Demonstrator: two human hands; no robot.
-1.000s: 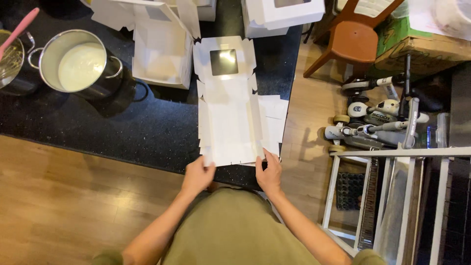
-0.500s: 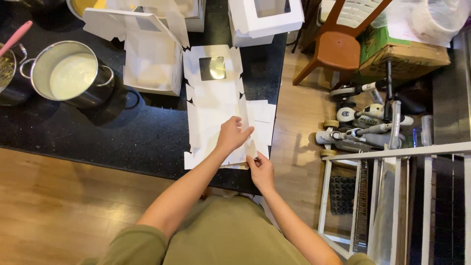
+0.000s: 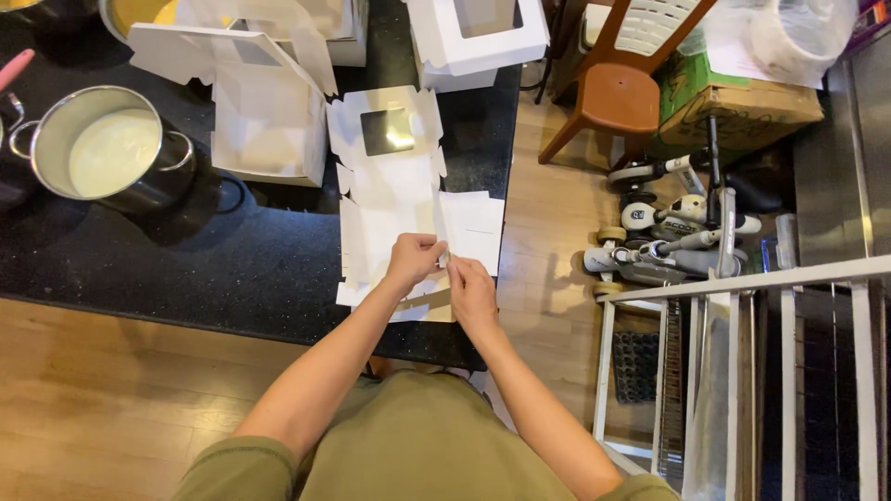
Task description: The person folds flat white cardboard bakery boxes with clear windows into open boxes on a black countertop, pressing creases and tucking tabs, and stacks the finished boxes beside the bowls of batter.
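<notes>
My left hand [image 3: 414, 260] and right hand [image 3: 471, 289] are pinching a side flap of the flat white box blank [image 3: 390, 199], fingers clenched on the card. The blank is lying on the black counter [image 3: 186, 269], near the steel pot [image 3: 107, 153].

Flat carton blank [image 3: 390, 199] under both hands: white, w/ dark glossy window panel at far end. Countertop [image 3: 232, 269] beneath: black, fine speckle. Pot [image 3: 111, 153] far left of grip: silver, pale cream contents. Chair [image 3: 617, 97] far right: red-brown. Floor [image 3: 93, 399]: tan wood grain.
</notes>
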